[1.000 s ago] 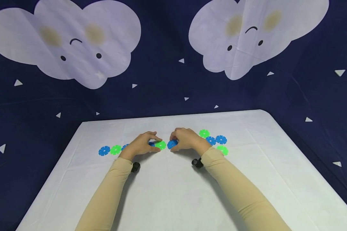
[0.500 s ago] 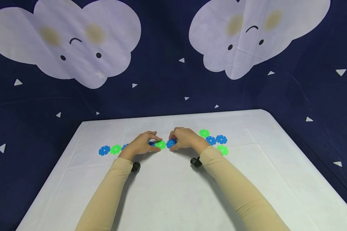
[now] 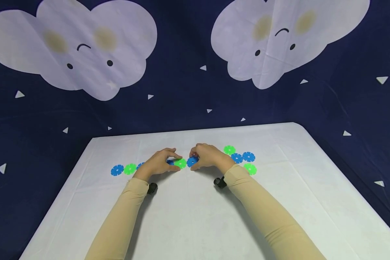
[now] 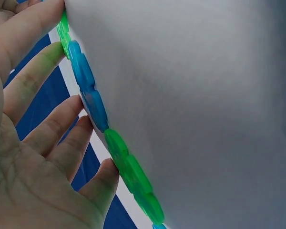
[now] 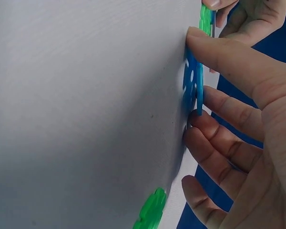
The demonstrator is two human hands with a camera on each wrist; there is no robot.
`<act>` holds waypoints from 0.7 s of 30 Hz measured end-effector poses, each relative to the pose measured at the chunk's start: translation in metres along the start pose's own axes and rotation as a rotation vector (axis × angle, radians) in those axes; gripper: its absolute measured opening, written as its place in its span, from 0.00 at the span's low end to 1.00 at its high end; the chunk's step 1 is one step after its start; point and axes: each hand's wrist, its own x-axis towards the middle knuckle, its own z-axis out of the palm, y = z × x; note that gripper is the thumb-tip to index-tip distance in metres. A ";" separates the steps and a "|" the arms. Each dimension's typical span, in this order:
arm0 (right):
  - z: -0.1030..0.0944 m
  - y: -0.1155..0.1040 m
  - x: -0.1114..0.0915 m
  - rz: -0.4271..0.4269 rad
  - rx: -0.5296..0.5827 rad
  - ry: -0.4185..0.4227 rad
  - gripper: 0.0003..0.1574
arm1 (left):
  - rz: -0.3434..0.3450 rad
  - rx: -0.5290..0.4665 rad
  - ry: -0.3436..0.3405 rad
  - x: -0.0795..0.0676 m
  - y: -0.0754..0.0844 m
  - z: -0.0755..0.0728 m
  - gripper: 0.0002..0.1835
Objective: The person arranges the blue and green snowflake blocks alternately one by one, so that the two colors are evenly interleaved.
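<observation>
Left hand: thumb and forefinger pinch the rim of the end green disc; the other three fingers spread along the far edge of the row. The hand [image 3: 157, 161] arches over the middle of that row.
Right hand: thumb and forefinger pinch a single blue disc by its edge; the remaining fingers curve loosely beside it. Hand [image 3: 210, 156] low over the bench.
End green disc [image 3: 181, 164]: bright, translucent plastic, flat and round with a notched, petal-like rim.
Single blue disc [image 3: 192, 162]: same flower shape, slots cut through its thin body; just beside the end green disc, though contact cannot be told.
Row: blue and green discs alternating in a line, from the outer blue disc [image 3: 117, 170] and outer green disc [image 3: 130, 169] inward, partly hidden by the left hand.
Loose discs: upper green disc [image 3: 229, 150], two blue discs [image 3: 242, 157] side by side, lower green disc [image 3: 250, 169], all near the right wrist.
Bench [image 3: 195, 216]: white, matte cover, faint creases, rounded far corner.
Curtain [image 3: 182, 72]: navy cloth, slightly wrinkled, printed with pale clouds and small triangles.
Sleeves [image 3: 117, 224]: smooth beige fabric.
</observation>
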 end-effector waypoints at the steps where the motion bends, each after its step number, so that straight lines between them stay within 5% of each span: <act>1: 0.000 0.000 0.000 -0.001 0.004 0.000 0.30 | 0.000 -0.002 0.000 0.000 0.000 0.000 0.28; 21: -0.004 0.002 -0.002 -0.021 0.027 -0.033 0.31 | 0.011 0.021 0.000 -0.002 0.003 -0.001 0.27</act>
